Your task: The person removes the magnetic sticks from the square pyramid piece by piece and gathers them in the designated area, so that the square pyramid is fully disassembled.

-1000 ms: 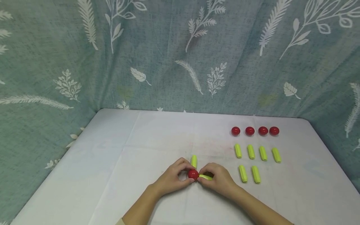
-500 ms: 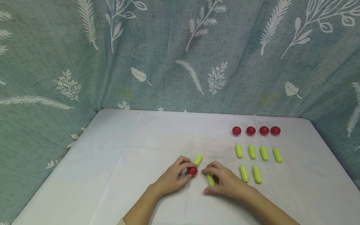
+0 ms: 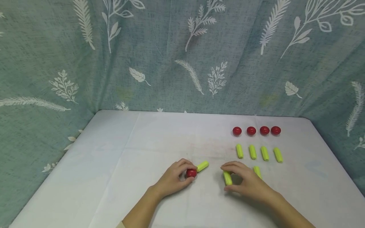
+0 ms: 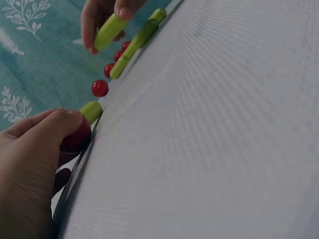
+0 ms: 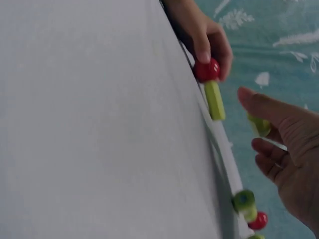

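My left hand [image 3: 176,177] pinches a glossy red ball [image 3: 191,173] between thumb and fingers, low over the white tabletop. From that ball a short yellow-green stick [image 3: 203,166] points away to the right, its near end against the ball. To the right, my right hand [image 3: 248,179] grips another yellow-green stick [image 3: 227,178] between thumb and fingertips. The left wrist view shows this stick [image 4: 110,33] held up off the table. In the right wrist view, the ball [image 5: 207,70] and its stick [image 5: 215,101] stay joined in a line.
Several red balls [image 3: 251,131] form a row at the back right. In front of them runs a row of several yellow-green sticks [image 3: 252,152]. One more stick [image 3: 257,172] is partly covered by my right hand. A leaf-patterned cloth [image 3: 171,63] hangs behind the table.
My right hand has drawn its stick away from the ball, to the right, and turned it. The stick at the red ball has swung rightward. My left hand stays nearly still.
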Action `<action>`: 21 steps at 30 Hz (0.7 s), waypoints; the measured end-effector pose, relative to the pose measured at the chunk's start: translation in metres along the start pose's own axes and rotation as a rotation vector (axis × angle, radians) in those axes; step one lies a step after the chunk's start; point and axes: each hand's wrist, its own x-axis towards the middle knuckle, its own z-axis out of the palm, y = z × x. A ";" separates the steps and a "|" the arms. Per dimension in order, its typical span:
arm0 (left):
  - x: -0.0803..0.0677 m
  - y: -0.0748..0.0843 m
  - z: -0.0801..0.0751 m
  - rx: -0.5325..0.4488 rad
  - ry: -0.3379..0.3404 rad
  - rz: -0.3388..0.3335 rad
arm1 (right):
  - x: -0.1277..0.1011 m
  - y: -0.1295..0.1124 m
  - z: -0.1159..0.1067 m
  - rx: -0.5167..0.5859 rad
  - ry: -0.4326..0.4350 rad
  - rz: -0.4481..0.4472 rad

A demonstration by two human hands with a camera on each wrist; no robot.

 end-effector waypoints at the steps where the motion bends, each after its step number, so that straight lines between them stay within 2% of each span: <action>1: 0.000 0.000 0.000 -0.003 -0.002 -0.003 | -0.003 0.002 -0.004 -0.019 0.024 0.008; 6: 0.003 0.001 0.000 -0.029 -0.019 -0.009 | -0.020 0.017 -0.030 -0.101 0.143 0.020; 10: 0.004 0.001 0.002 -0.053 -0.037 -0.011 | -0.036 0.029 -0.051 -0.172 0.201 0.055; 18: 0.002 0.001 0.000 -0.049 -0.048 -0.042 | -0.058 0.046 -0.071 -0.218 0.183 0.241; 21: 0.001 0.001 -0.002 -0.034 -0.046 -0.051 | -0.062 0.053 -0.071 -0.201 0.168 0.262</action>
